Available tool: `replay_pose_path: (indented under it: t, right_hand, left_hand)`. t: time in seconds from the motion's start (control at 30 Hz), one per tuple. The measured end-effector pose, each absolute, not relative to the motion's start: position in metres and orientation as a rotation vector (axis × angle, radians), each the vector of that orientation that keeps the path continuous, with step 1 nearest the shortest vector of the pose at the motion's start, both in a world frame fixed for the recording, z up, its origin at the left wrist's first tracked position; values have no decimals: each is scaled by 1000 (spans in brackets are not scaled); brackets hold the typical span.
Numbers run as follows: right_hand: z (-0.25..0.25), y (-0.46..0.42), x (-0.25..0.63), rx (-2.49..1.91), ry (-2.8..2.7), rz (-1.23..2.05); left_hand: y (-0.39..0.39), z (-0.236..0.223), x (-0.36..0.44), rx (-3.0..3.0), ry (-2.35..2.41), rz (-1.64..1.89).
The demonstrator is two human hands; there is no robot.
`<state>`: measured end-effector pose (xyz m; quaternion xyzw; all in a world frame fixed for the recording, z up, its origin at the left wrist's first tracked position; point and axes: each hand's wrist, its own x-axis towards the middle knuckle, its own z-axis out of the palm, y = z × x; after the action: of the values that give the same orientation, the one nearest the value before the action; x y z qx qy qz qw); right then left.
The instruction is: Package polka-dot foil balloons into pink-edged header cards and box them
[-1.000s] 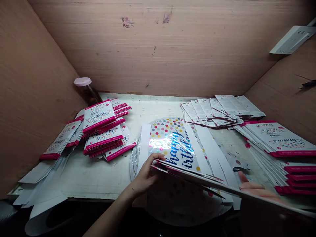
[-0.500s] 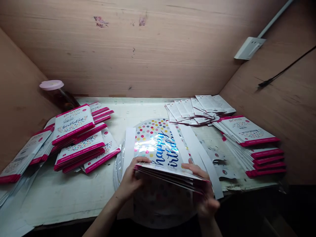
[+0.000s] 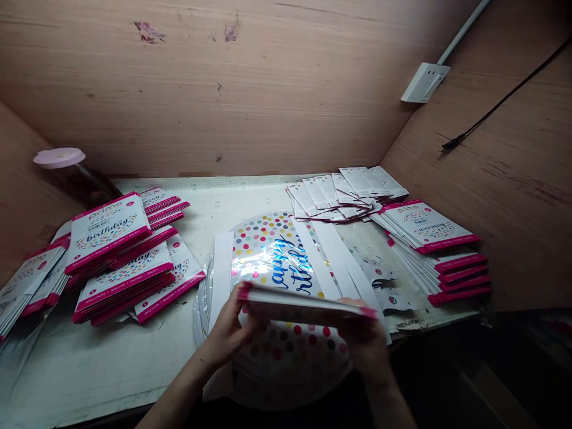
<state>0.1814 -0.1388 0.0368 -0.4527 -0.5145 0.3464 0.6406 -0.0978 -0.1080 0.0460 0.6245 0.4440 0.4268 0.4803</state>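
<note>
Between my two hands is a stack of balloon packets (image 3: pixel 299 302), white with pink edges, seen nearly edge-on. My left hand (image 3: pixel 235 330) is closed round the stack's left end. At the right end my right hand (image 3: pixel 364 339) grips it, its fingers partly blurred and in shadow. Under the packets lies a flat foil balloon (image 3: pixel 263 238) with coloured dots and blue "happy birthday" lettering, on top of further round foils. White paper strips (image 3: pixel 317 262) lie across the balloon, and the held stack hides part of its middle.
Piles of balloon packets (image 3: pixel 120 286) stand at the left. More packets (image 3: pixel 429 223) are stacked at the right, and white-backed ones (image 3: pixel 333 193) lie fanned out at the back. A pink-lidded jar (image 3: pixel 60 158) stands far left. A black cable (image 3: pixel 504 101) hangs on the right wall.
The packets in my hands, fanned apart at the right before, are now pressed into a tighter, more level stack. The whole view has shifted slightly, with the surroundings moving left.
</note>
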Motion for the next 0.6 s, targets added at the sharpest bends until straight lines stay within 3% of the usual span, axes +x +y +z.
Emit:
replay_pose_path:
  t: [0.07,0.23,0.3,0.4,0.6]
  right_hand:
    - [58,-132,211,-1088,-946,616]
    - [108,-108,262,-1124,-733,336]
    - [115,-100,265,-1120,-718,328]
    - [105,-90,255,-1158,-667,538]
    - [61,-73,193,-1283,-629,1466]
  left_hand:
    - [-103,50,-77,1613,966,981]
    - [-82,41,3,2366,567,296]
    - [-78,36,14,2532,485,190]
    - [-87,34,-11,2585,528,153]
    - [-141,42,-88,2547,662,83]
